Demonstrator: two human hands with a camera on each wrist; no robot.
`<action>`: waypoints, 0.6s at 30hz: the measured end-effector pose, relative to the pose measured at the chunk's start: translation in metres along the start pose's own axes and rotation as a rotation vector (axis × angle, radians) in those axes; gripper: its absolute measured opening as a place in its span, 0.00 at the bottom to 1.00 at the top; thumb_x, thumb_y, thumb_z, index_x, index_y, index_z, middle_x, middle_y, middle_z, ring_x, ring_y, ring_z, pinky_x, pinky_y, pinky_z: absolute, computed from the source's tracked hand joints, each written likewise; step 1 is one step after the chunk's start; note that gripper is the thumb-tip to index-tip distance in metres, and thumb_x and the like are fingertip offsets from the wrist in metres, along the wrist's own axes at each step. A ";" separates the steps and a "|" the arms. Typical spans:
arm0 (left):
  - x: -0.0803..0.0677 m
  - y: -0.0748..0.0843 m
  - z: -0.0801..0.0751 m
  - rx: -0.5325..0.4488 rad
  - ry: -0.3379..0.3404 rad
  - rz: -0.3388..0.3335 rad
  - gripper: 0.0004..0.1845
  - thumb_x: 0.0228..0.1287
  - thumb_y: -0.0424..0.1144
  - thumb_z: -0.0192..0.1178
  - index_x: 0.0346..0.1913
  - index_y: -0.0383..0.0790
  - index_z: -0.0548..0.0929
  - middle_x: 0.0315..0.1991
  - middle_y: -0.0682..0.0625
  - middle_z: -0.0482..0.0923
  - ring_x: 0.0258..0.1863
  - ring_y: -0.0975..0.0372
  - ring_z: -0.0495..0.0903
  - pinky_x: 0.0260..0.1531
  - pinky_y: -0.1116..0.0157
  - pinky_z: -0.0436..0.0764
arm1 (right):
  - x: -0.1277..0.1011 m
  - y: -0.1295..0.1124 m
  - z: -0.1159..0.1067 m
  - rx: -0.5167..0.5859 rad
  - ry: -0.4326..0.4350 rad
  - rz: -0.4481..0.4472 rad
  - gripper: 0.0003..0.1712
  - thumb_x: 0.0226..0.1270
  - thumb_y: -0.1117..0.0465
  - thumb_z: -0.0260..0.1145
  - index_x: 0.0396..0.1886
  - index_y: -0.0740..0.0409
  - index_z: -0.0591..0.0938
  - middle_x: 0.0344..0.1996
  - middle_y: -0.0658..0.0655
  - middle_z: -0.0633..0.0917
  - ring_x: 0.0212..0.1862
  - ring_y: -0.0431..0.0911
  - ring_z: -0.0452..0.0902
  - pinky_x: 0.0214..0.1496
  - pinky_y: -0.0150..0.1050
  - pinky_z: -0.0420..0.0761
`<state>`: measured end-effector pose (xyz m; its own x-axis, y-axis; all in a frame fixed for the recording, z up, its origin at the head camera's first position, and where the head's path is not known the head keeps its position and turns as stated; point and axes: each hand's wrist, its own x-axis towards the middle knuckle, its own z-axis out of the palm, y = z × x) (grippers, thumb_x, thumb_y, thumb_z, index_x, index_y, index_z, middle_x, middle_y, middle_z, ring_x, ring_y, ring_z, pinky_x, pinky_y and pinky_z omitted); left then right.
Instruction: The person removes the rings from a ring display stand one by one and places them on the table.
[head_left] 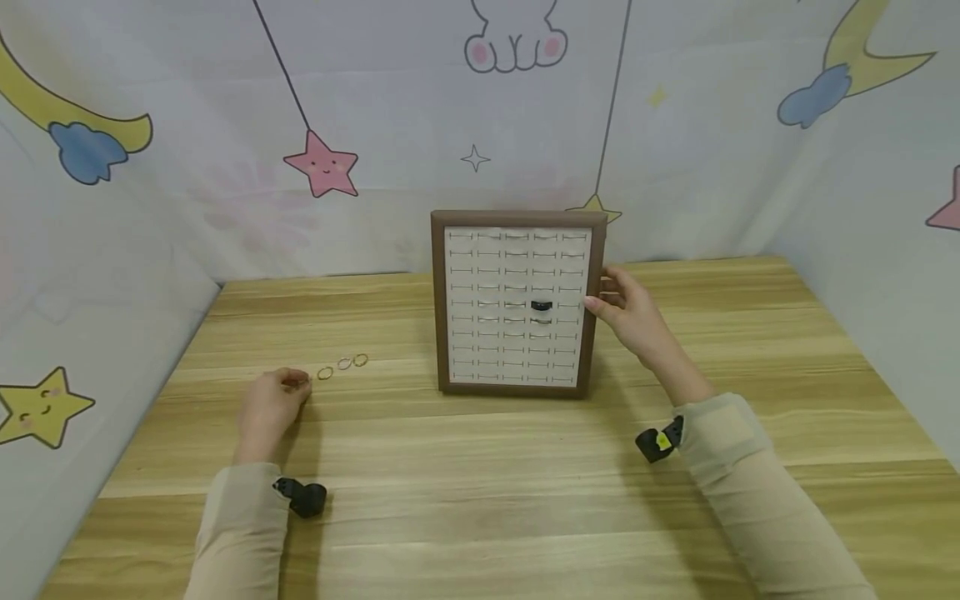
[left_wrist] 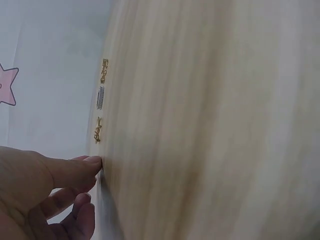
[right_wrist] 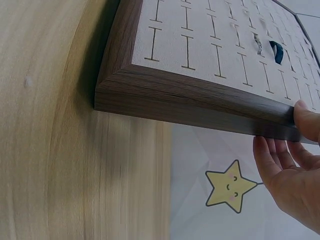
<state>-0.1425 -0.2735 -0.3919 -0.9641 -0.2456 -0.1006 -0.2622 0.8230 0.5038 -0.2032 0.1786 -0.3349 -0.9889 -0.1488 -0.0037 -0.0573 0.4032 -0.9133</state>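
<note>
At the left of the table my left hand (head_left: 272, 408) has thumb and index finger pinched together at the surface, with a small ring mostly hidden between the tips. Beyond them, in a row, lie a gold ring with a twisted front (left_wrist: 98, 130), a silver ring (left_wrist: 100, 98) and a gold chain-like ring (left_wrist: 104, 71). My right hand (head_left: 628, 315) grips the right side of an upright ring display board (head_left: 513, 387), thumb on its front edge and fingers behind. Several thin rings sit in its white slotted panel, with one wide black ring (head_left: 542, 306) among them.
The wood-grain table (head_left: 480, 492) runs back to a white cloth backdrop (head_left: 405, 117) printed with stars and moons. The board stands near the table's back. Small black cameras (head_left: 303, 498) are strapped at both wrists, over light sleeves (head_left: 240, 533).
</note>
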 end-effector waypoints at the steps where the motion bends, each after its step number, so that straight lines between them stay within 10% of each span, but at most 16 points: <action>1: 0.000 0.000 0.000 0.000 -0.001 -0.002 0.16 0.67 0.37 0.55 0.53 0.31 0.79 0.51 0.32 0.79 0.51 0.41 0.77 0.43 0.50 0.76 | 0.000 0.000 0.000 0.000 0.000 0.001 0.38 0.72 0.61 0.57 0.74 0.65 0.50 0.68 0.71 0.64 0.70 0.63 0.60 0.70 0.57 0.65; 18: 0.004 -0.001 0.000 -0.012 -0.037 -0.048 0.18 0.68 0.37 0.55 0.57 0.31 0.76 0.60 0.31 0.73 0.61 0.38 0.69 0.53 0.44 0.71 | 0.002 0.002 0.000 0.001 -0.006 -0.001 0.38 0.72 0.61 0.56 0.74 0.66 0.50 0.67 0.71 0.64 0.70 0.63 0.61 0.69 0.56 0.66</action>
<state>-0.1460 -0.2749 -0.3929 -0.9513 -0.2657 -0.1564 -0.3081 0.8043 0.5081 -0.2055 0.1793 -0.3368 -0.9879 -0.1547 -0.0056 -0.0578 0.4019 -0.9139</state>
